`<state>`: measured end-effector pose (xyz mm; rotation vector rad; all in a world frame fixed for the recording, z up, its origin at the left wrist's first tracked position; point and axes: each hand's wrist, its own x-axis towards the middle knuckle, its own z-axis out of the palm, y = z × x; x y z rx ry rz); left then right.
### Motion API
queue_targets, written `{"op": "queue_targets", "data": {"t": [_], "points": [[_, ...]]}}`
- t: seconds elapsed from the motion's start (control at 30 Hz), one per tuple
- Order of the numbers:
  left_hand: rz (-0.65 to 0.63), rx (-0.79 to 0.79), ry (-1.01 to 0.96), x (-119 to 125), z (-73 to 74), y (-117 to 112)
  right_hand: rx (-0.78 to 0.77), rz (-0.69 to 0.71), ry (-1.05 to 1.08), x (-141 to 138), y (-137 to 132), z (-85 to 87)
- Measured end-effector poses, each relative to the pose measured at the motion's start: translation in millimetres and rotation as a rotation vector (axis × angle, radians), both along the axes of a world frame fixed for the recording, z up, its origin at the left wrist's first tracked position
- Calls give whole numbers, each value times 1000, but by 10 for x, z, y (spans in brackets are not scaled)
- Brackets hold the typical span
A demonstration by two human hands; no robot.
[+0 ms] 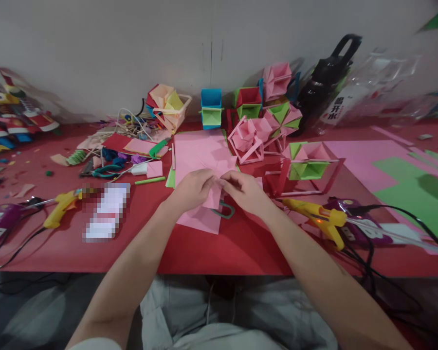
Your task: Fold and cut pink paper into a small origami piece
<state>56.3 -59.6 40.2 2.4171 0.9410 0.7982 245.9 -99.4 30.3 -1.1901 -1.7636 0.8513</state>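
My left hand and my right hand meet over the middle of the red table. Both pinch a small folded piece of pink paper between their fingertips. Under the hands lies a stack of pink paper sheets. The green handle of a pair of scissors shows just below the folded piece.
Folded paper boxes in pink, green, red and blue stand at the back. A yellow glue gun lies right of my hands, another to the left. Large pink and green sheets cover the right side. Paper scraps and pliers litter the left.
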Motion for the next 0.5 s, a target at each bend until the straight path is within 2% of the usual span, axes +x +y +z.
{"op": "queue_targets", "data": {"t": [0.1, 0.23, 0.3, 0.37, 0.5], "points": [[9, -105, -125, 17, -20, 4, 12, -25, 27, 9, 8, -1], [31, -378, -382, 51, -24, 13, 75, -107, 103, 27, 14, 19], [26, -491, -441, 58, -4, 14, 84, -122, 169, 30, 15, 26], [44, -526, -454, 56, 28, 9, 77, -128, 219, 25, 16, 29], [137, -466, -443, 57, 76, -14, 89, -164, 237, 10, 22, 23]]}}
